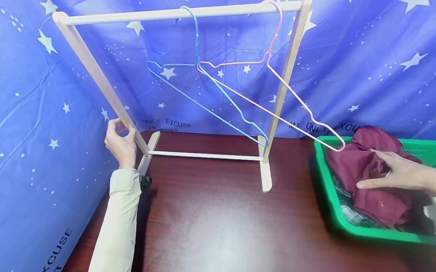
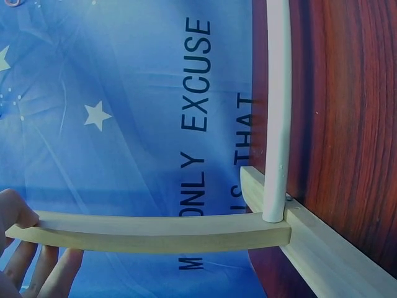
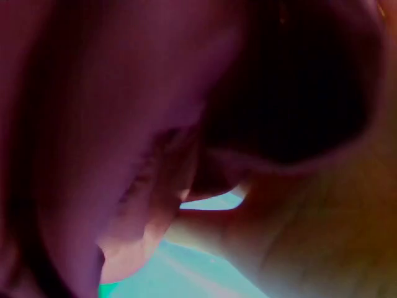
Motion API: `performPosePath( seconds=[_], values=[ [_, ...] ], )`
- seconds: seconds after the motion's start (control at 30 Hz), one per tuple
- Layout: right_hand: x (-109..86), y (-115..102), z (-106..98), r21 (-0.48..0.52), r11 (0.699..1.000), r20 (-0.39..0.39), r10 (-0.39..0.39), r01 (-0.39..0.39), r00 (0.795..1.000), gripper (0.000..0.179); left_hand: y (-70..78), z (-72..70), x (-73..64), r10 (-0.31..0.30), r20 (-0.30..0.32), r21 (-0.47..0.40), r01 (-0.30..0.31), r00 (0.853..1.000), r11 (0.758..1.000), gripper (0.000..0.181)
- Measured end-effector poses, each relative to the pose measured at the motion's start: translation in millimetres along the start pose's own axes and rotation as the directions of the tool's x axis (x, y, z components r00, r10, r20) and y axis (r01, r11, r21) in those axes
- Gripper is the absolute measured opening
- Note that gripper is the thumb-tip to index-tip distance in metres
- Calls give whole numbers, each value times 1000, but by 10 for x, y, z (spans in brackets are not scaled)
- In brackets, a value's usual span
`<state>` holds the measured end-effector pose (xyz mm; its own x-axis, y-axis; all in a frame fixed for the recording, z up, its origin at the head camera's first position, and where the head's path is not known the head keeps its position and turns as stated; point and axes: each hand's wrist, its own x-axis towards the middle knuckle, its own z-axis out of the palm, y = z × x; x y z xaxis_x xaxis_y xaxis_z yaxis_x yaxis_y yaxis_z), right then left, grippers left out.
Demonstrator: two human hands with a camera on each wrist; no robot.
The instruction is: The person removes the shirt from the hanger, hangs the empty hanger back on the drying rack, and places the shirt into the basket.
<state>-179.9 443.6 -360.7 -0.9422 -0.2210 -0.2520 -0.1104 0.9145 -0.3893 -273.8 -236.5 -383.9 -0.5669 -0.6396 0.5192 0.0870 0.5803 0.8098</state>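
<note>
At the left, my left hand (image 1: 122,142) grips the left post (image 1: 94,70) of a small wooden clothes rack, thumb on one side and fingers on the other. The left wrist view shows the fingers (image 2: 65,270) beneath that post. My right hand (image 1: 399,170) is over a maroon cloth garment (image 1: 382,204) in a green basket (image 1: 328,192), thumb and index finger spread apart against its folds. The other fingertips are partly hidden. Dark, blurred maroon cloth (image 3: 105,112) fills most of the right wrist view.
A blue wire hanger (image 1: 212,110) and a pink one (image 1: 302,101) hang from the rack's top bar (image 1: 135,16). The pink hanger's lower corner reaches toward the basket. Checked cloth (image 1: 355,215) lies under the maroon garment. A blue star-printed curtain (image 1: 374,91) stands behind the brown table (image 1: 213,219).
</note>
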Motion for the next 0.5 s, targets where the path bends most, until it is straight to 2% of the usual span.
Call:
performPosePath(
  seconds=[0.1,0.17,0.33,0.5],
  values=[
    [6,6,21,7,1000,13,-19,18,1000,90,-2,1,4,0,-1,4,0,1000,1000,27],
    [17,4,27,-11,1000,31,-23,24,999,84,-3,0,2,-1,-2,4,1,1000,1000,26],
    [63,7,36,-37,999,103,-28,32,994,84,1,-4,-3,2,-5,-1,-2,1000,1000,27],
    [154,26,91,-23,999,184,-31,36,983,82,2,7,-11,7,-10,15,-7,1000,1000,27]
  ],
)
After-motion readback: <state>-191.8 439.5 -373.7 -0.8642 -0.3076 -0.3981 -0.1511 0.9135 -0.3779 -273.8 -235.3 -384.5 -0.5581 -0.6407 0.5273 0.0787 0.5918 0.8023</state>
